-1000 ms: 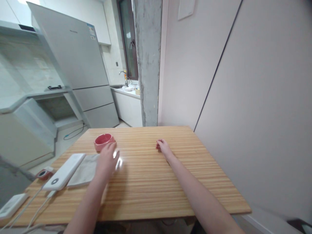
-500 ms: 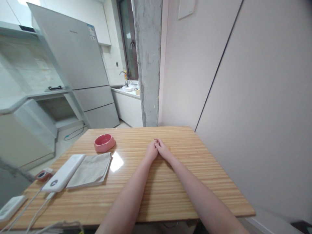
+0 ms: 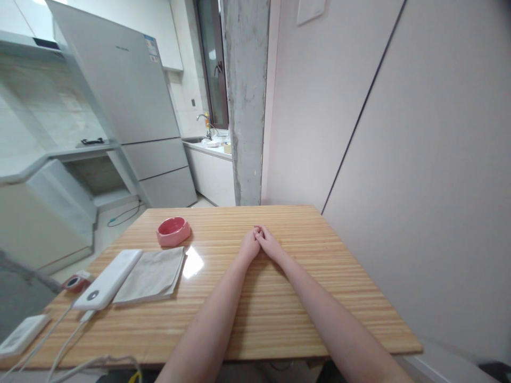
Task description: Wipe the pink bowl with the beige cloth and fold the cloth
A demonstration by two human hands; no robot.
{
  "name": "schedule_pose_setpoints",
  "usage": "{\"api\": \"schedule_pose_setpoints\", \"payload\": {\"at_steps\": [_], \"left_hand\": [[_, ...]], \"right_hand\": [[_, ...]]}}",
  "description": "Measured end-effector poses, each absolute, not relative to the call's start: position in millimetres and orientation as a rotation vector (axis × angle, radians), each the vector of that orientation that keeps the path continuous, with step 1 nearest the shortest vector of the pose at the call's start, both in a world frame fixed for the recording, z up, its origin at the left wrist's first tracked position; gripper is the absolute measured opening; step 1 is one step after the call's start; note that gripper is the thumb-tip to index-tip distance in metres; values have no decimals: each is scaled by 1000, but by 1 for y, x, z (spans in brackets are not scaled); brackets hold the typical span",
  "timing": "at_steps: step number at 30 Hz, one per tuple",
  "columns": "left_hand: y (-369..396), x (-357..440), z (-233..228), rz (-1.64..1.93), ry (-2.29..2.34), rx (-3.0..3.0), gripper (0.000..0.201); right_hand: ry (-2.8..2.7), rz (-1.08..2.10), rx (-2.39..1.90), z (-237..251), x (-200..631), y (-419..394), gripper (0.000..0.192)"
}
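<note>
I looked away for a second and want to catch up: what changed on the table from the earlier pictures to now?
The left hand left the grey cloth beside the pink dish and moved right to meet the right hand mid-table; the two now rest together, holding nothing visible. The right hand barely moved. Cloth, dish and white power bank stayed put.
</note>
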State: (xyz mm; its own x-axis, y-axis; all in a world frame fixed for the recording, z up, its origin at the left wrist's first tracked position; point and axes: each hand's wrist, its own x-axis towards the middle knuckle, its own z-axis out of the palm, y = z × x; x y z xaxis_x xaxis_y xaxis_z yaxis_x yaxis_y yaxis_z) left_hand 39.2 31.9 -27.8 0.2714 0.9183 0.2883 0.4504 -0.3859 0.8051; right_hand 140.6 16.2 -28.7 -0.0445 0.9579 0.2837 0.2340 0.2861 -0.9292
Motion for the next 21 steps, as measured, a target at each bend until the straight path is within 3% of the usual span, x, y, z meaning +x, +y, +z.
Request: {"api": "schedule_pose_setpoints", "payload": {"at_steps": [15,19,21], "left_hand": [[27,40,-23,1035,1233,1967,25],[26,20,-1,1067,1205,2208,21],[26,-6,16,1222,1457,2290,22]], "right_hand": [[-1508,865,-1145,-29,140,17,29],[-1515,872,-1072,-33,138,18,31],[-1490,910,-1081,-36,137,19,34]]}}
